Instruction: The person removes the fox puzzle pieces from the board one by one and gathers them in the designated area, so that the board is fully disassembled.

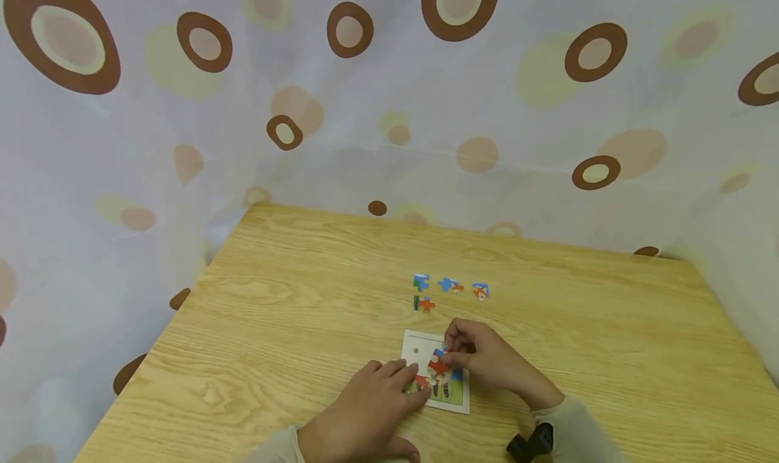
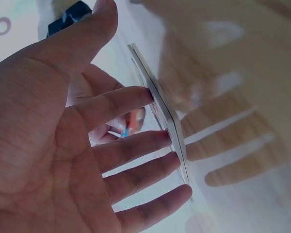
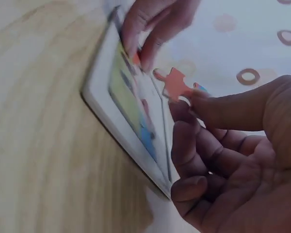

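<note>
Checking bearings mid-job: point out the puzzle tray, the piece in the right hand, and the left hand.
Puzzle tray (image 1: 423, 347): head view, bare white bed.
Held piece (image 3: 175, 87): right wrist view, orange-red body.
Left hand (image 1: 372, 406): head view, its back.

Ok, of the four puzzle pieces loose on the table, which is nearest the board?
The orange-red piece with a dark green edge: it lies alone; the other three form a row farther from the board.

The puzzle tray (image 1: 465, 399) is rimmed off-white, its nearer part coloured green with red and blue patches. Over the tray, 1 held piece (image 3: 174, 86) is coloured red-orange and blue; beyond the tray, 4 loose pieces (image 1: 447, 284) are patterned blue, white, green and orange. Under the tray, the table (image 1: 274, 314) is grained yellow-brown; behind it, pale cloth (image 1: 365, 111) is ringed brown.
</note>
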Tool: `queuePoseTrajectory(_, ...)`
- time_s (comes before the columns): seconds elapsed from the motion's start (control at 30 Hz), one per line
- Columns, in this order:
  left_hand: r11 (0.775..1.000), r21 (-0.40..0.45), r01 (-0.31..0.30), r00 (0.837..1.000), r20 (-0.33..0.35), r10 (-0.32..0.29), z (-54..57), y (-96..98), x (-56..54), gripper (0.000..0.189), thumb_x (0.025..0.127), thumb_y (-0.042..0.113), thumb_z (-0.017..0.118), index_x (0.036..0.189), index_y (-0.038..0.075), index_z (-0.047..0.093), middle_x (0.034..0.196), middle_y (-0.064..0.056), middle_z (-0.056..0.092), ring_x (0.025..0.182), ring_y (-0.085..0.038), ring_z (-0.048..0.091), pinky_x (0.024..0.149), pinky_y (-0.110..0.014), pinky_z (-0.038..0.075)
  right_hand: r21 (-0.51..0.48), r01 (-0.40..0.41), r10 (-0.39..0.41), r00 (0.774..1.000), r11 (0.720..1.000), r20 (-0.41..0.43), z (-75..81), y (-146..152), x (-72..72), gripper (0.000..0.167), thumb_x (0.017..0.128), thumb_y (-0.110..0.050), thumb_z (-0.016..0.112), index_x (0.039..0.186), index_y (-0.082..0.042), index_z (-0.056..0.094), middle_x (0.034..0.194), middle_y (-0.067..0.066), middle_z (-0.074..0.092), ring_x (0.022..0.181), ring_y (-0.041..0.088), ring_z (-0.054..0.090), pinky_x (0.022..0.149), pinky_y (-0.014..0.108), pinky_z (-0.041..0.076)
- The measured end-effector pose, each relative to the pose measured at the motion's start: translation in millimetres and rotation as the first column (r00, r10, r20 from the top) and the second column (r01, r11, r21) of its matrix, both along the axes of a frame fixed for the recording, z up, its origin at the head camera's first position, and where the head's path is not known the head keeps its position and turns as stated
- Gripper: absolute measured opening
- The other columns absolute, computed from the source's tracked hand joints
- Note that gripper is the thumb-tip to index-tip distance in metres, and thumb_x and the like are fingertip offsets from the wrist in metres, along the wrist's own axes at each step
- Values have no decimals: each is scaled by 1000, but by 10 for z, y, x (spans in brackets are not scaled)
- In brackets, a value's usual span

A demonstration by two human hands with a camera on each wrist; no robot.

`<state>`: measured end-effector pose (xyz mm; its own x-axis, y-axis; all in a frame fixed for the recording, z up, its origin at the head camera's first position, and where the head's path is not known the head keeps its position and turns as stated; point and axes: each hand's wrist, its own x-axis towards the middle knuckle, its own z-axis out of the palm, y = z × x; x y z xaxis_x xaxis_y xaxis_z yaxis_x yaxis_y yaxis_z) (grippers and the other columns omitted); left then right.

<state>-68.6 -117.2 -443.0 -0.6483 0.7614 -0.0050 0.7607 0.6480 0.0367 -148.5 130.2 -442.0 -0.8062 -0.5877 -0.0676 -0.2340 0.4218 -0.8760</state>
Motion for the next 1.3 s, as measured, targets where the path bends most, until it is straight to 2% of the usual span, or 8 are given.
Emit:
queuePoseTrajectory(0.17,1000,14,-10,1000,14,9,14,-23,-7,83,77,80,67,143,32,63,142,-3,58,129,-23,55,93,-38,50,-19,93,-94,992,996,-79,69,128,-247,8,98,0,67,102,0,59,83,10,65,71,26,61,61,29,49)
queuePoseTrajectory(0.3,999,29,-33,998,52,32,14,-32,-4,81,77,79,68,144,34,62,144,-1,57,130,-22,53,90,-43,50,58,195,-184,971,979,-152,77,188,-486,8,99,0,65,105,-1,59,85,11,65,70,27,60,58,31,46)
queuePoseTrajectory(0.4,998,32,-46,997,58,44,9,-35,0,80,77,79,68,144,35,62,144,0,56,131,-21,52,90,-46,50,138,231,-202,959,963,-200,38,180,-623,9,99,-2,65,106,-3,60,87,8,65,71,22,59,60,33,46)
queuePoseTrajectory(0.5,998,29,-47,998,39,46,6,-35,-3,78,78,79,67,143,36,62,143,1,57,130,-20,52,90,-46,49,204,232,-182,954,951,-237,-5,138,-696,10,98,-3,67,106,-4,62,88,6,64,74,19,59,64,35,47)
queuePoseTrajectory(0.6,999,21,-44,999,23,43,11,-31,-9,78,78,79,66,144,37,62,142,2,57,130,-19,51,90,-45,49,251,226,-159,952,941,-262,-23,98,-697,13,97,-7,70,108,-5,63,90,5,65,77,18,60,67,37,49)
queuePoseTrajectory(0.8,999,7,-38,999,-8,38,14,-28,-16,78,78,80,65,143,38,62,140,3,58,128,-18,52,87,-43,49,286,231,-144,944,930,-296,-29,90,-602,27,95,-14,76,114,-1,63,96,7,60,81,20,56,73,39,49)
queuePoseTrajectory(1.03,999,31,-35,999,-15,35,6,-39,-35,76,78,79,66,141,37,64,139,1,59,126,-19,54,84,-42,49,295,220,-135,949,930,-284,-81,88,-557,21,93,-10,77,106,-3,62,97,9,57,83,21,51,75,40,47)
queuePoseTrajectory(1.3,1000,-7,-31,999,-17,30,33,-37,-30,76,76,76,70,142,39,63,138,4,59,126,-16,53,85,-39,49,270,214,-131,946,939,-298,-144,62,-601,20,93,-10,78,102,-5,62,93,6,58,80,19,50,73,38,45)
